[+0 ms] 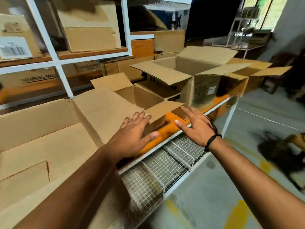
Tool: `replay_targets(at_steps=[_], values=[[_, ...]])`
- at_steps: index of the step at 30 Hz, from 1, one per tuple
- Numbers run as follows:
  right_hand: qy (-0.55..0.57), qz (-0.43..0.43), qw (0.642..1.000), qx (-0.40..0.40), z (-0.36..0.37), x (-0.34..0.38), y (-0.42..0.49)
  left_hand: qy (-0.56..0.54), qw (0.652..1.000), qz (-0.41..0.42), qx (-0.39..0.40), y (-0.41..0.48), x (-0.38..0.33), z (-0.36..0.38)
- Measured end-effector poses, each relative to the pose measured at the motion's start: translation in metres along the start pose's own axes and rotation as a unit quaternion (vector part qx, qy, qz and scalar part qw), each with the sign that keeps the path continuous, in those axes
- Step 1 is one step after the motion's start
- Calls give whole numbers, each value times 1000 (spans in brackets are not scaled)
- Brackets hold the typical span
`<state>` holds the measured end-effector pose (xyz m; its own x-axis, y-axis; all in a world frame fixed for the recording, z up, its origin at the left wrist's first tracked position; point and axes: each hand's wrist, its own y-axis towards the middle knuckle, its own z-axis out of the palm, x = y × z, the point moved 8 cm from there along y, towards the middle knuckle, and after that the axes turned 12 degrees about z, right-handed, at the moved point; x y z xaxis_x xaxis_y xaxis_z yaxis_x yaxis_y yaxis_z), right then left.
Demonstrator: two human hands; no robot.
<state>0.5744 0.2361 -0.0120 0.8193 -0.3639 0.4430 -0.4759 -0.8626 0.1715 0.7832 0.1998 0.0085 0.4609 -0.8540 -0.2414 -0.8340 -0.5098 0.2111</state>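
The orange shelf point(166, 129) carries a row of cardboard boxes. At its front edge sits the small open box point(148, 98), flaps splayed, beside a bigger open box point(206, 86). The left hand point(138, 128) and right hand point(195, 128) reach for its near flap point(162, 110), fingers spread and holding nothing, so the handling looks barely begun.

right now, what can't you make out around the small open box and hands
Head view: bottom of the small open box, hidden by its near flap.
Head view: whether left hand or right hand touches it, blurred.
Head view: dark shape on floor, motion-smeared.
Head view: barcode label print, too small.
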Motion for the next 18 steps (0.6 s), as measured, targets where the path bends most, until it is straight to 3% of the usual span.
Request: replay_targets(at_steps=[9, 18], values=[[-3, 49, 998, -32, -69, -146, 8, -12, 999, 42, 13, 115, -97, 58], [3, 87, 996, -32, -94, -238, 45, -39, 997, 59, 21, 207, -133, 100]])
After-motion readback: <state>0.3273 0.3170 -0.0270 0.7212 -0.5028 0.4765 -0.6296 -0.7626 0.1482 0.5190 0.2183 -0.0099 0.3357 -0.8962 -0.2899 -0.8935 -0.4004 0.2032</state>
